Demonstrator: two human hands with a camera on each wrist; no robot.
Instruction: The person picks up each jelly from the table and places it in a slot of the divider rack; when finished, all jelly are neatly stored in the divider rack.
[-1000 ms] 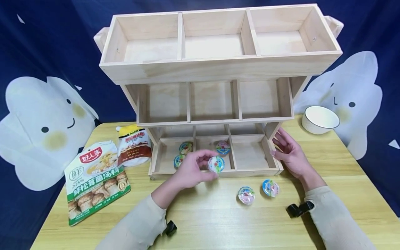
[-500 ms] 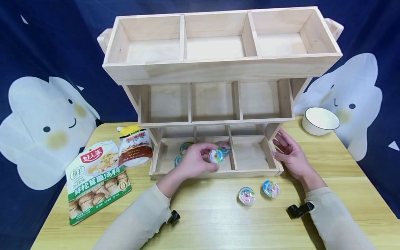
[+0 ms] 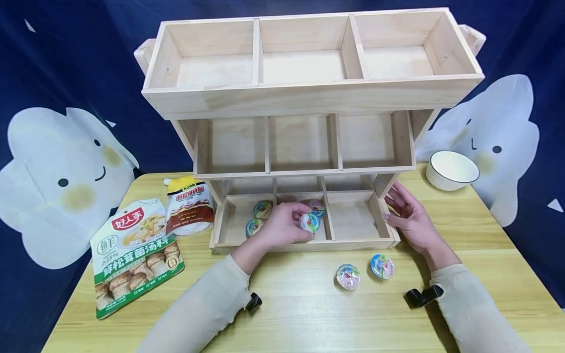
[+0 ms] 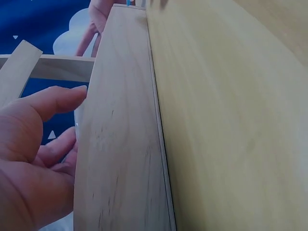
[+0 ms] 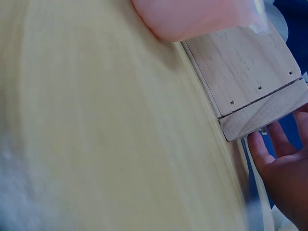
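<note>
In the head view my left hand (image 3: 284, 226) pinches a small jelly cup (image 3: 309, 222) with a blue-and-white lid, inside the middle bottom compartment of the wooden shelf (image 3: 304, 100). Behind it lies a pink-lidded jelly cup (image 3: 316, 208), partly overlapped. Two more cups (image 3: 262, 210) sit in the bottom left compartment, one partly covered by my hand. The front board (image 4: 120, 130) hides most of the held cup in the left wrist view. My right hand (image 3: 410, 219) rests against the shelf's right side, fingers loosely extended; its fingertips (image 5: 257, 144) meet the wood in the right wrist view.
Two jelly cups, a pink-lidded one (image 3: 348, 276) and a blue-and-pink one (image 3: 382, 266), lie on the table (image 3: 300, 314) before the shelf. At left are a green-and-white soup packet (image 3: 137, 255) and a brown-and-yellow pouch (image 3: 190, 206). A white bowl (image 3: 452, 170) stands back right.
My left hand has moved slightly forward and right with the jelly cup, bringing it deeper over the middle compartment and closer to the pink-lidded cup. The right hand has stayed put.
</note>
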